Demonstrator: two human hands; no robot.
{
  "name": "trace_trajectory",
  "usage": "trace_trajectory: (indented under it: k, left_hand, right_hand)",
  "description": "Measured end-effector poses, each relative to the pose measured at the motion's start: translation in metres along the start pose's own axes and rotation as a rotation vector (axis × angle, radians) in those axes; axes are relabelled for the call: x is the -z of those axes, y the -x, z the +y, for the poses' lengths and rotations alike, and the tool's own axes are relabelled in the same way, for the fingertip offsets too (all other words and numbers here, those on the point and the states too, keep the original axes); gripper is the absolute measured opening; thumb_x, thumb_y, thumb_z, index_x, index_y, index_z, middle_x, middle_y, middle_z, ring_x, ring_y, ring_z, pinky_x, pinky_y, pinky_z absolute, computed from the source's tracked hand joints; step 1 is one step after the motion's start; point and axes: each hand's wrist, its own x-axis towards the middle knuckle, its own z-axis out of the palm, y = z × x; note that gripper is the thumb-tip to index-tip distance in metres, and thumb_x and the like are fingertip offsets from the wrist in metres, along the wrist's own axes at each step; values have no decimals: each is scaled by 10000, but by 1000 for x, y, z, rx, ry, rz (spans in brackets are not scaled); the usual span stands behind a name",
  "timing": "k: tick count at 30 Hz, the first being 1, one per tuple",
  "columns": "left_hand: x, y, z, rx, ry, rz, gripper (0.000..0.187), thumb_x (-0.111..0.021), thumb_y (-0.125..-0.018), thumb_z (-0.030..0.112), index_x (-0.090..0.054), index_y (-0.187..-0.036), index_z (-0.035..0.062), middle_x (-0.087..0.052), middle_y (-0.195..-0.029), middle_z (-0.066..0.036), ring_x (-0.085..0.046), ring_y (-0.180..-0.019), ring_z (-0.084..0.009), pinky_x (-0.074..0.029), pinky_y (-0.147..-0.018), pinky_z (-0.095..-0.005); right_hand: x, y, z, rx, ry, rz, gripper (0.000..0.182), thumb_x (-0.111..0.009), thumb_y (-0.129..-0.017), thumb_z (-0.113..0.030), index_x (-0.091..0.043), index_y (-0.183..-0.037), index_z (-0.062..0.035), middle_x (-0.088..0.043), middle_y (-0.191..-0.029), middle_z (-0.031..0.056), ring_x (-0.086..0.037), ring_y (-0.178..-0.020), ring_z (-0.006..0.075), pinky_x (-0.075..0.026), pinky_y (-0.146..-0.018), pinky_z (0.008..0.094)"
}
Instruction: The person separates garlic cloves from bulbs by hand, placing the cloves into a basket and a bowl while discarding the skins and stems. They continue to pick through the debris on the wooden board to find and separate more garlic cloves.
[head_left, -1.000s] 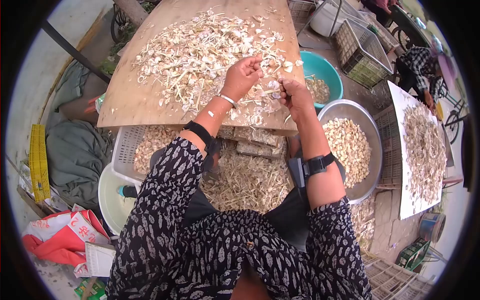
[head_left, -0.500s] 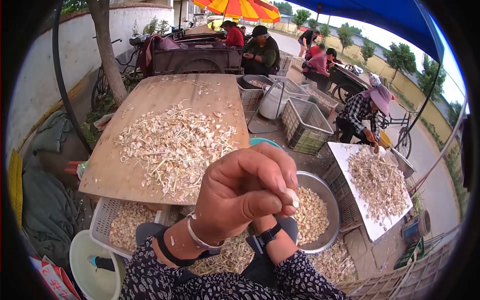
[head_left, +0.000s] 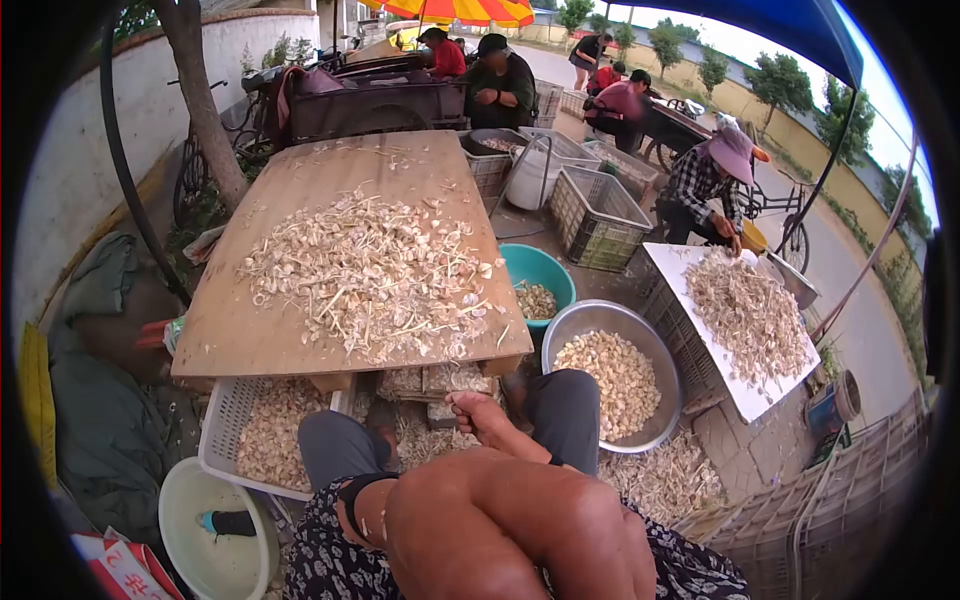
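My left hand [head_left: 515, 515] is raised very close to the camera, its bent knuckles filling the lower middle; its fingertips are hidden. Behind it, below the near edge of the wooden board [head_left: 215, 335], my right hand [head_left: 485, 418] has its fingers curled together. Whatever may be in them is too small to make out. A heap of garlic cloves and dry skins [head_left: 365, 270] covers the middle of the board. To the right of my knee stands a metal basin [head_left: 672, 385] of peeled garlic cloves [head_left: 610, 380].
A white basket [head_left: 222, 425] of cloves sits under the board, near a pale tub [head_left: 180, 540]. A teal basin [head_left: 540, 265] stands beyond the metal one. At right, a co-worker [head_left: 705, 185] bends over a white board [head_left: 765, 400] heaped with garlic. Crates [head_left: 605, 220] stand behind.
My left hand, which held a garlic clove in a pinch, has come closer to the camera and lower. My right hand has emerged beyond it near the board edge. The view has shifted slightly.
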Motion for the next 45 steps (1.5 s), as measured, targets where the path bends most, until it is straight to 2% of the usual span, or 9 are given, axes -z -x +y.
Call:
trace_trajectory:
  k: [4, 11, 17, 20, 28, 33, 36, 39, 45]
  left_hand:
    - [-4, 13, 22, 30, -216, 103, 18, -636, -826, 37, -649, -830, 48, -604, -875, -111, -587, -709, -168, -496, -706, -344]
    - [55, 191, 111, 584, -388, 1494, 222, -531, -927, 144, -541, -1104, 11, -554, -1024, -76, -531, -836, -141, -445, -753, -263]
    - [77, 242, 127, 471, -154, 1986, 195, -489, -954, 232, -557, -989, 53, -583, -908, -56, -523, -690, -146, -421, -591, -257]
    - [79, 223, 201, 391, -191, 1751, 152, -469, -970, 206, -529, -985, 67, -503, -821, -38, -387, -566, -93, -310, -445, -215]
    - [122, 166, 302, 1182, -2639, 586, 240, -618, -883, 171, -638, -1071, 24, -635, -1071, -81, -594, -988, -167, -433, -893, -278]
    - [160, 167, 167, 1085, -1422, 1139, 219, -597, -900, 138, -620, -1061, -8, -654, -948, -61, -614, -861, -120, -463, -779, -239]
    - [192, 211, 120, 1093, -1123, 1225, 265, -580, -914, 173, -588, -1093, -21, -659, -907, -58, -611, -777, -101, -458, -687, -217]
    - [203, 233, 81, 1147, -1154, 1222, 295, -561, -927, 222, -582, -1096, -19, -658, -900, -56, -610, -774, -101, -462, -663, -227]
    - [173, 240, 64, 1313, -2077, 89, 249, -486, -947, 237, -557, -960, -1, -610, -760, -64, -594, -664, -115, -476, -600, -268]
  right_hand:
    - [-9, 10, -22, 11, -149, 126, 159, -485, -942, -173, -579, -957, -46, -445, -670, -28, -382, -534, 88, -331, -451, 237]
    - [-61, 45, -62, 570, -68, 188, 172, -442, -962, -114, -572, -1038, -29, -488, -764, -26, -457, -650, 58, -404, -562, 209]
    - [-96, 13, -69, 1019, 1008, -9, 104, -635, -836, -84, -671, -924, -42, -638, -983, 75, -585, -928, 195, -464, -803, 305]
    - [-37, -64, -127, 752, 827, 323, 151, -648, -810, -121, -692, -912, -19, -677, -823, 122, -644, -740, 212, -496, -675, 301]
    - [9, -178, -140, 696, 1757, 231, 200, -586, -778, -174, -702, -908, -76, -646, -790, 198, -619, -754, 355, -493, -725, 420]
    - [7, -171, -145, 803, 1806, 244, 255, -593, -773, -106, -679, -1008, -55, -636, -747, 150, -616, -690, 290, -506, -674, 370]
    - [5, -132, -172, 326, 438, 15, 322, -615, -831, -83, -602, -1138, 15, -584, -754, 12, -561, -710, 86, -495, -638, 232]
    - [-11, -75, -165, 268, 160, -110, 298, -620, -856, -96, -601, -1133, 14, -590, -784, 21, -552, -711, 88, -499, -645, 241]
    - [-18, -20, -124, 365, 253, -4, 120, -601, -879, -90, -637, -986, -49, -608, -824, -23, -523, -704, 65, -426, -657, 198]
